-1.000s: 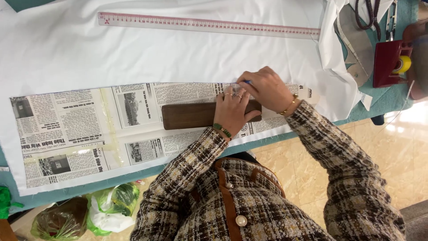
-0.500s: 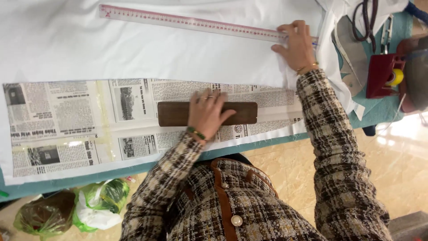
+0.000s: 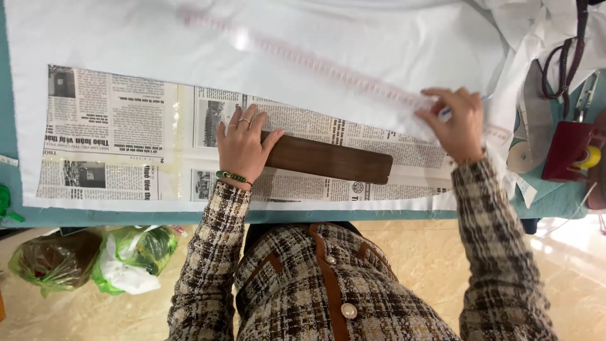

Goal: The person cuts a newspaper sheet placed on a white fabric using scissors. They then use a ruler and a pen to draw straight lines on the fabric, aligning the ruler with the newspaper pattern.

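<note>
Teal table [image 3: 379, 216] draped with white cloth [image 3: 353, 38], seen from above, tan tiled floor below its near edge. Newspaper pattern [image 3: 126, 136] spread flat along the near edge of the cloth, weighted by a dark wooden block [image 3: 328, 160] near the middle. Left hand [image 3: 241, 146] pressed flat, fingers spread, on the block's left end, clamping nothing. Right hand [image 3: 456, 120] near the right end of the pattern, fingers pinched on the end of a long ruler [image 3: 315, 63], with what looks like a pen tip showing beside the fingers. Ruler blurred, angled from the far left of the cloth down toward the pattern's upper right edge. Best handled by keeping steady downward pressure on the block so the paper cannot creep, settling the ruler fully flat against the pattern's upper edge before any marking, and holding it down well along its length. Red holder [image 3: 567, 151], scissors [image 3: 587, 95] and a dark cord [image 3: 565, 63] at the right edge; bags [image 3: 126, 259] on the floor.
</note>
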